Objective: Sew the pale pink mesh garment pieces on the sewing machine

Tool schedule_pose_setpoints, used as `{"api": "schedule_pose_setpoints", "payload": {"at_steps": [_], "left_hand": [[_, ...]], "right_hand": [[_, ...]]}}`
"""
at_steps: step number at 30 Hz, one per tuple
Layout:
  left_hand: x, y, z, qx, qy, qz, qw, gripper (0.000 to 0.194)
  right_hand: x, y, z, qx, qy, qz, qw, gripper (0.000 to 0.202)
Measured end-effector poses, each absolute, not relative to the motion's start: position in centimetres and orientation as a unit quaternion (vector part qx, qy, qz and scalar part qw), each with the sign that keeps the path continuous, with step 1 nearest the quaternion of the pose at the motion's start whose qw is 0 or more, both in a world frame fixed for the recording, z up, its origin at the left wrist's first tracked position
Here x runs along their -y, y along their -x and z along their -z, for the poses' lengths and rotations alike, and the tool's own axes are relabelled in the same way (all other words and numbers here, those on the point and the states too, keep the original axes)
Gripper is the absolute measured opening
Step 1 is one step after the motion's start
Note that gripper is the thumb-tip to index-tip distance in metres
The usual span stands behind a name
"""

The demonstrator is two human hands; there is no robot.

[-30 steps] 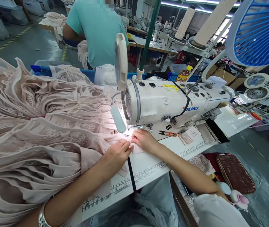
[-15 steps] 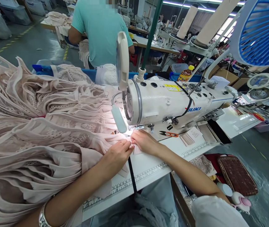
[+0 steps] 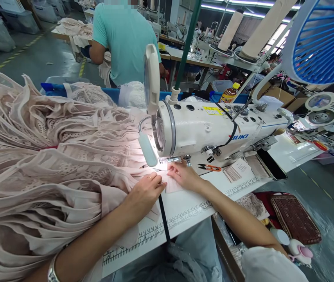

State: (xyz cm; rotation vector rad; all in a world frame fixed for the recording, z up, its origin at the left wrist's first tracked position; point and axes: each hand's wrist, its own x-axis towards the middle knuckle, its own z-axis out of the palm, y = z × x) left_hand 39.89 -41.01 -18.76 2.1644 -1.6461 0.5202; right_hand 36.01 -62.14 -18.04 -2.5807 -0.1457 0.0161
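My left hand (image 3: 147,194) lies at the front of the sewing machine (image 3: 196,125), its fingers pinched on the edge of a pale pink fabric piece (image 3: 173,186). Close to the needle area, my right hand (image 3: 187,178) bends its fingertips onto the same fabric, with thumb and forefinger together. A small lamp (image 3: 148,149) lights this spot. Left of the machine spreads a big heap of pale pink lace garments (image 3: 87,160), which runs up to my left hand and forearm. The needle and presser foot are mostly hidden.
Orange-handled thread snips (image 3: 210,167) and a paper label card (image 3: 237,170) lie right of my right hand. A printed ruler (image 3: 190,212) edges the table. A magnifier (image 3: 151,78) stands above the machine head. Behind is a co-worker in a teal shirt (image 3: 128,43); a blue fan (image 3: 325,43) hangs upper right.
My right hand has shifted slightly right, away from my left fingers, and its fingers have loosened a little. My left hand has barely moved. The co-worker's arms have moved.
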Motion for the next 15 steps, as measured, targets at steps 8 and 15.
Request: {"api": "schedule_pose_setpoints", "payload": {"at_steps": [8, 15], "left_hand": [[41.0, -39.9, 19.3, 0.571, -0.777, -0.184, 0.192, 0.021], [41.5, -41.6, 20.3, 0.529, -0.809, -0.211, 0.147, 0.024]], "right_hand": [[61.5, -37.1, 18.6, 0.038, 0.957, -0.055, 0.283, 0.007], [62.1, -39.6, 20.0, -0.081, 0.695, -0.143, 0.7, 0.007]]}}
